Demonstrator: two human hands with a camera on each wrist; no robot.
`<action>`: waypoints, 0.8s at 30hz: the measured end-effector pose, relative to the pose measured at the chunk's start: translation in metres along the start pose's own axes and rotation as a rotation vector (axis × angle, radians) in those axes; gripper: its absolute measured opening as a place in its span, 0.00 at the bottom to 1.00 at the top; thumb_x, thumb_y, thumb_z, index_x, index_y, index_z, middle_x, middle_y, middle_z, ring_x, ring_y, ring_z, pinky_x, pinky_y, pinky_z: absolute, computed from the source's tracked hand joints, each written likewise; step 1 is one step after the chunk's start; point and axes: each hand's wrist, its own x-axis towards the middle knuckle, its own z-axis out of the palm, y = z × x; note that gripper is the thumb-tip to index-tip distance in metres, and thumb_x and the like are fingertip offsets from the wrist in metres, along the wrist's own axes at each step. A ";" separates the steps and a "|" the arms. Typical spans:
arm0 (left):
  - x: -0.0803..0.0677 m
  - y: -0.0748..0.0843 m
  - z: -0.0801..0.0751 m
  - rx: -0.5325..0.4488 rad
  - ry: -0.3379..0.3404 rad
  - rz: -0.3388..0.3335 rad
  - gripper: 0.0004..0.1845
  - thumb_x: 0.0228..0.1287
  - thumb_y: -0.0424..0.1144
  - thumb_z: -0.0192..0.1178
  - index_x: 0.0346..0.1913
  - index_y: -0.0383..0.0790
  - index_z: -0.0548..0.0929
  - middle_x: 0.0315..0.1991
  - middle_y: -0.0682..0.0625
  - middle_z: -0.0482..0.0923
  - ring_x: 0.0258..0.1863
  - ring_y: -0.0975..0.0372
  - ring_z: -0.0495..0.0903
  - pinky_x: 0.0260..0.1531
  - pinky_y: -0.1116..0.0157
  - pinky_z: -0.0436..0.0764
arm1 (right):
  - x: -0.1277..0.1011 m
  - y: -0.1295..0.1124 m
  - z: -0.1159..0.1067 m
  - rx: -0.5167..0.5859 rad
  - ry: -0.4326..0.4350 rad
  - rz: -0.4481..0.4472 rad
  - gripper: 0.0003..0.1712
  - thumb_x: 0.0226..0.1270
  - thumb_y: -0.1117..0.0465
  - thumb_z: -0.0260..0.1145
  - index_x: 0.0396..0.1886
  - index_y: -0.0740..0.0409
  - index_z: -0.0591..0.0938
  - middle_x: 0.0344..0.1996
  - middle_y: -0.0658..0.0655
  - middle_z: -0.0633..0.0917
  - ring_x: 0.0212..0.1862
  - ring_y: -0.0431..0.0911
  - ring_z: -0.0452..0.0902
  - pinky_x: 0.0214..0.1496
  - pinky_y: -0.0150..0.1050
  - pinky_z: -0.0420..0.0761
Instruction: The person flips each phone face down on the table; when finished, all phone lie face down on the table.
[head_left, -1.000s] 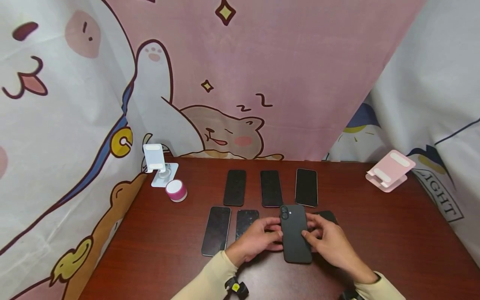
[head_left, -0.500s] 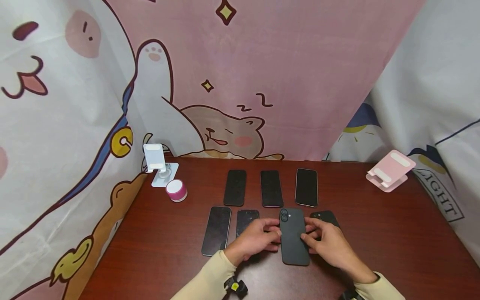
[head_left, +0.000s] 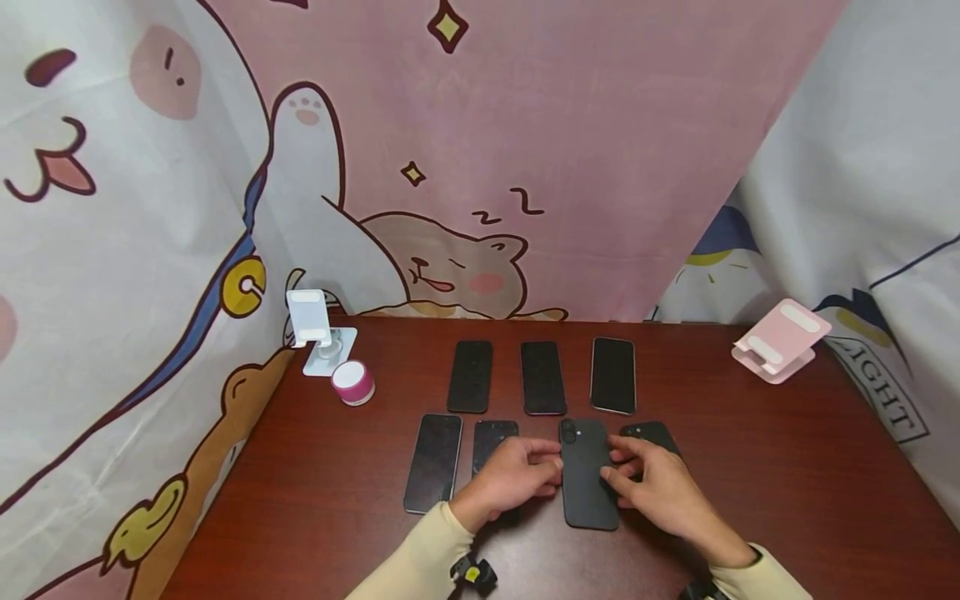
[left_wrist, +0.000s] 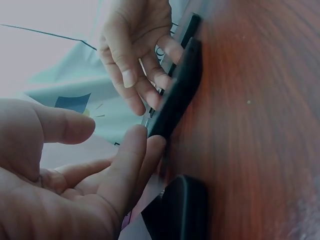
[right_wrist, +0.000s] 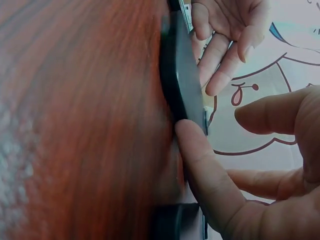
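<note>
Left hand [head_left: 510, 479] fingertips touch the left long edge of the black phone [head_left: 588, 487], lying camera-side up on the counter [head_left: 750, 467] with its long axis pointing away from the person, right hand [head_left: 656, 487] fingertips on the right edge, both equally near.

Curtained tabletop booth [head_left: 525, 125], phone stands [head_left: 780, 340]

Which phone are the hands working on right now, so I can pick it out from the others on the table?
On the dark red table, find the front row of phones. It's the black phone between the left hand and right hand. Unlike its screen-up neighbours, it lies back-up, camera lenses showing.
</note>
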 end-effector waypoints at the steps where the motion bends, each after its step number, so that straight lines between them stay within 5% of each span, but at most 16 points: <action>1: 0.000 0.000 0.000 -0.002 0.000 -0.003 0.21 0.74 0.33 0.62 0.65 0.27 0.81 0.51 0.35 0.89 0.47 0.49 0.90 0.44 0.57 0.92 | 0.000 0.000 0.000 0.002 0.004 0.009 0.34 0.68 0.63 0.75 0.71 0.69 0.76 0.54 0.66 0.85 0.44 0.47 0.87 0.31 0.35 0.90; 10: 0.001 0.001 -0.003 -0.004 -0.017 -0.025 0.22 0.75 0.36 0.62 0.66 0.27 0.81 0.51 0.37 0.89 0.46 0.53 0.90 0.44 0.61 0.91 | -0.001 0.000 -0.001 -0.003 -0.007 0.012 0.34 0.69 0.62 0.74 0.71 0.69 0.75 0.56 0.67 0.85 0.46 0.48 0.88 0.31 0.35 0.89; 24: -0.008 0.001 -0.020 -0.027 0.000 0.012 0.20 0.76 0.36 0.62 0.65 0.31 0.79 0.56 0.36 0.84 0.53 0.48 0.88 0.49 0.57 0.91 | 0.009 -0.016 0.002 -0.159 0.021 -0.184 0.28 0.71 0.56 0.74 0.66 0.62 0.82 0.50 0.57 0.90 0.42 0.39 0.86 0.35 0.31 0.82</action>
